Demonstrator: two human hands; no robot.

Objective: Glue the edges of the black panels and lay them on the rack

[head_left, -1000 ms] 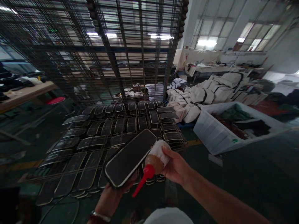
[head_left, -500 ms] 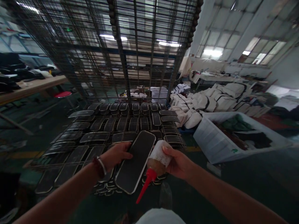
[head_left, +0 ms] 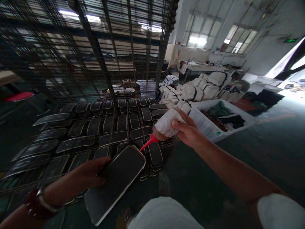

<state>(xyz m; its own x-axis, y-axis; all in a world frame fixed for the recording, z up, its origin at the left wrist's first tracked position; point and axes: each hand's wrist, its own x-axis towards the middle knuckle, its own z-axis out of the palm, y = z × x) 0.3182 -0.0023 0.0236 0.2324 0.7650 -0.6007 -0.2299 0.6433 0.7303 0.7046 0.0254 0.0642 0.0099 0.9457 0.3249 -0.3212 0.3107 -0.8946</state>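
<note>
My left hand (head_left: 91,175) grips a dark, rounded rectangular panel (head_left: 119,181) with a pale edge by its left side, tilted in front of me. In my right hand (head_left: 188,128) is a squeeze bottle (head_left: 166,125) wrapped in white, with brown showing near its neck. Its red nozzle (head_left: 148,142) points down to the left, the tip at or just above the panel's upper right edge. Whether the tip touches the edge cannot be made out. Similar dark panels (head_left: 114,138) lie in rows on a wire rack just beyond both hands.
A tall wire rack frame (head_left: 95,47) rises behind the panels. To the right stands a white bin (head_left: 205,127) holding green and dark cloth, with pale bundles (head_left: 190,92) piled behind it. A red stool (head_left: 19,96) is at the far left.
The panel has moved down and left and turned. My right hand has raised the bottle, bringing the nozzle to the panel's upper edge. The whole view has swung right.
</note>
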